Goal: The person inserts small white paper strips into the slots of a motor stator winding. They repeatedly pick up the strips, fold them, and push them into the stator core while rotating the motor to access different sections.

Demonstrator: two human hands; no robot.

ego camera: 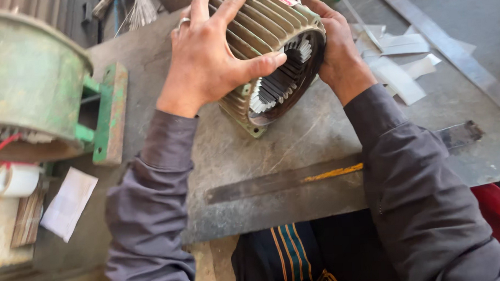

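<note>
The grey workbench (316,127) carries a finned stator housing (269,51), a flat metal bar (284,179) and paper strips (397,69).

Finned green motor housing (269,56) — tilted on metal table, open end (slotted core) facing camera.

Bright even daylight, slight motion blur

left hand (208,59) fingers spread and curled, right hand (335,43) cupped opposite, grey-sleeved forearms converging
</note>
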